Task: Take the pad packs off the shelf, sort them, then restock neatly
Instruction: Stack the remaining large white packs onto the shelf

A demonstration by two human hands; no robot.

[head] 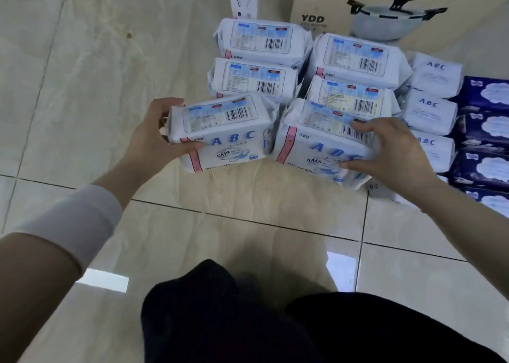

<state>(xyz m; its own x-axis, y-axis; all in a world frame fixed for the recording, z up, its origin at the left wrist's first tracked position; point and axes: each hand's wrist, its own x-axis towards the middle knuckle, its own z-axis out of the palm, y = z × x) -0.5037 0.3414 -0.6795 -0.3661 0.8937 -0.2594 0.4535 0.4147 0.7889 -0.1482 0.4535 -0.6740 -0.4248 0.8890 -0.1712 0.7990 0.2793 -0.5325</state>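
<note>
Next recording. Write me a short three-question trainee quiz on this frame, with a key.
1. True or false: the left hand grips the front left pack while the right hand hangs empty.
2. Relative to the white packs, the dark blue packs lie: A) left, B) right, C) on top.
3. What is pictured on the cardboard box?
Key: 1 false, it grips the front right pack; 2 B; 3 a lidded pot.
</note>
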